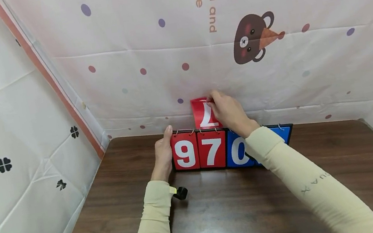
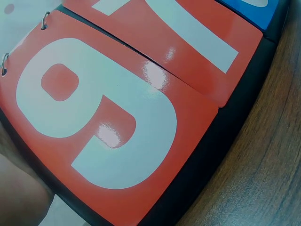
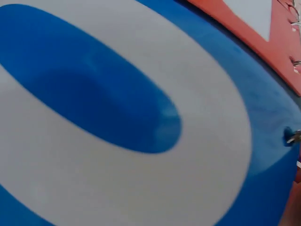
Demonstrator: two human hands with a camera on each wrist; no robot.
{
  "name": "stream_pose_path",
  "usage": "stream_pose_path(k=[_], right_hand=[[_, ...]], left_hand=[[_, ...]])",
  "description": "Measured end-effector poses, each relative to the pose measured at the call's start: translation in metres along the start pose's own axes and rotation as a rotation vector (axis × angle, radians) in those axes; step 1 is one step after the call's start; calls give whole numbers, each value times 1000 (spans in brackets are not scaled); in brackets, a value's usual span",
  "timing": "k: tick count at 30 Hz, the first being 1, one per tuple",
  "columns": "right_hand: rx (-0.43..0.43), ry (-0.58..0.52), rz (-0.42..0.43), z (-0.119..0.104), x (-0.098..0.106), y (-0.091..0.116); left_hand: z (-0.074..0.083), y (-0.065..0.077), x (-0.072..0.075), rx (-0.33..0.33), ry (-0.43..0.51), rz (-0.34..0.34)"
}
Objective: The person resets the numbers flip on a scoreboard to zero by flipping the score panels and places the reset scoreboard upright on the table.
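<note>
A flip scoreboard [image 1: 214,166] stands tilted on the table, with red cards reading 9 [image 1: 184,150] and 7 [image 1: 211,148] and a blue card showing 0 [image 1: 238,151]. My left hand [image 1: 163,154] grips its left edge, thumb at the top corner. Above the metal rings [image 2: 45,21], my right hand [image 1: 230,112] pinches a raised red card [image 1: 201,114] with a white figure on it. The right forearm hides most of the last blue card [image 1: 284,132]. The right wrist view is filled by the blue 0 card [image 3: 108,94]; the right hand's fingers do not show there.
The brown wooden table [image 1: 219,219] meets a patterned cloth wall [image 1: 152,93] just behind the scoreboard. Another cloth [image 1: 28,194] hangs along the left. A small black object with a yellow part [image 1: 181,193] shows beside the left wrist.
</note>
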State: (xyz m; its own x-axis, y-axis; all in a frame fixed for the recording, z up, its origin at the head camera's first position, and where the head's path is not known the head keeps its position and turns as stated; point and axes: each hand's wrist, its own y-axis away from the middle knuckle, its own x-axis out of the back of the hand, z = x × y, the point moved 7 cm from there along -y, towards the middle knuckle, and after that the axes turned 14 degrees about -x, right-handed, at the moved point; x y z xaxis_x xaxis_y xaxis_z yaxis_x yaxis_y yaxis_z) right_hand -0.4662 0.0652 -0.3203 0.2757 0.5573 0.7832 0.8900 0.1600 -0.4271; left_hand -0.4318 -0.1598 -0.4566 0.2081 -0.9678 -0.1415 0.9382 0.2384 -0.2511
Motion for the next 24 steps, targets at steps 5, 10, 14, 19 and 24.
stream_pose_path(k=[5, 10, 14, 19, 24], right_hand=[[76, 5, 73, -10, 9, 4], [132, -1, 163, -17, 21, 7], [147, -10, 200, -22, 29, 11], [162, -66, 230, -30, 39, 17], [186, -128, 252, -39, 48, 26]], left_hand=[[-1, 2, 1, 13, -16, 3], [0, 4, 0, 7, -4, 5], [1, 6, 0, 0, -4, -3], [1, 8, 0, -4, -6, -1], [2, 10, 0, -2, -13, 3]])
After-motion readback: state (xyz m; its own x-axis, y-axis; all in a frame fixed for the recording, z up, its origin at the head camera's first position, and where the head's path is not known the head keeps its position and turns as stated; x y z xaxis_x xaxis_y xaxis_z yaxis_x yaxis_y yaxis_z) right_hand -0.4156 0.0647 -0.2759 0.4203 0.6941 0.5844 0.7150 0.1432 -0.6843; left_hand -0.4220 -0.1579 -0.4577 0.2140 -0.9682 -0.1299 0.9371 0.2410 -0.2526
